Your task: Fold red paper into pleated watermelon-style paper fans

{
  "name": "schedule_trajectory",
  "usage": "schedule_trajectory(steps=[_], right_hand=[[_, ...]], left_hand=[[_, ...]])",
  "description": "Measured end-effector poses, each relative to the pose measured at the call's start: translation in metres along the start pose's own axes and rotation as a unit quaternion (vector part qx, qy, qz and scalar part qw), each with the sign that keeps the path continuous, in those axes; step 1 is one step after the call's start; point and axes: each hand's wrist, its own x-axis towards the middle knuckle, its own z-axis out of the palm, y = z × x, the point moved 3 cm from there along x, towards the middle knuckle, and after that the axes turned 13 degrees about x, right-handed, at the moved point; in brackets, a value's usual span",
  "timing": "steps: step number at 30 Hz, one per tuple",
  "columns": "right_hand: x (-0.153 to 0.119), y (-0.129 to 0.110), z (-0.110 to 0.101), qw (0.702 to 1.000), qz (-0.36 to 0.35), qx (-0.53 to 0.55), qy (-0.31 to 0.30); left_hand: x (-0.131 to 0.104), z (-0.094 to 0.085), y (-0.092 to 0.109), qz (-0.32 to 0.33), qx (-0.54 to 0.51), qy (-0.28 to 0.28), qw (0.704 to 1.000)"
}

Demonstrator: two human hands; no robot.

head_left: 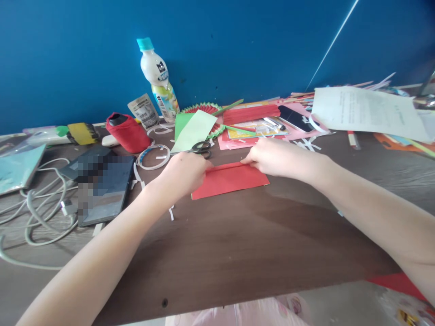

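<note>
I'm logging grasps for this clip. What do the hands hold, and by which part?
Both hands press the red paper along its far folded edge: left hand at the left end, right hand near the middle. It lies flat on the table.

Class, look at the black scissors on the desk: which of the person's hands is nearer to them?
The left hand. It presses the red paper just in front of the scissors, almost touching them. The right hand holds the paper's far edge, well off to the scissors' right.

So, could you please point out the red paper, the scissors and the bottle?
red paper (234, 181): head view, on its bare flat middle.
scissors (201, 148): head view, on the black handles.
bottle (159, 81): head view, on its white body.
</note>
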Motion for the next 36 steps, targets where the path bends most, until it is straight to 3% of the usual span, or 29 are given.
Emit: schedule_trajectory(steps=[4,7,9,14,18,21,26,31,34,36], right_hand=[[0.000,-0.019,0.008,0.993,0.043,-0.110,-0.016],[0.005,-0.021,0.013,0.990,0.027,-0.136,0.017],[0.010,-0.014,0.014,0.994,0.001,-0.097,0.049],[0.020,0.017,0.012,0.993,-0.023,0.108,0.046],[0.023,0.023,0.010,0.986,-0.041,0.160,0.032],[0.021,0.021,0.006,0.984,-0.059,0.156,0.055],[0.016,0.016,-0.005,0.968,-0.120,0.181,0.125],[0.010,0.009,-0.016,0.929,-0.201,0.092,0.296],[0.011,0.006,-0.016,0.917,-0.230,0.019,0.325],[0.013,0.007,-0.011,0.928,-0.242,0.006,0.282]], left_hand=[[0.003,0.000,0.011,-0.020,0.025,0.019,0.999],[0.007,0.002,0.017,-0.027,-0.006,0.051,0.998],[0.009,0.005,0.018,-0.024,-0.036,0.063,0.997],[0.014,0.014,0.011,-0.034,-0.193,0.034,0.980],[0.015,0.018,0.005,-0.033,-0.306,0.006,0.952],[0.014,0.016,0.001,-0.035,-0.334,0.018,0.942],[0.011,0.002,-0.008,-0.047,-0.332,0.138,0.932],[0.006,-0.013,-0.014,-0.077,-0.167,0.309,0.933],[0.004,-0.015,-0.010,-0.075,-0.096,0.323,0.939],[0.005,-0.012,-0.008,-0.054,-0.110,0.285,0.950]])
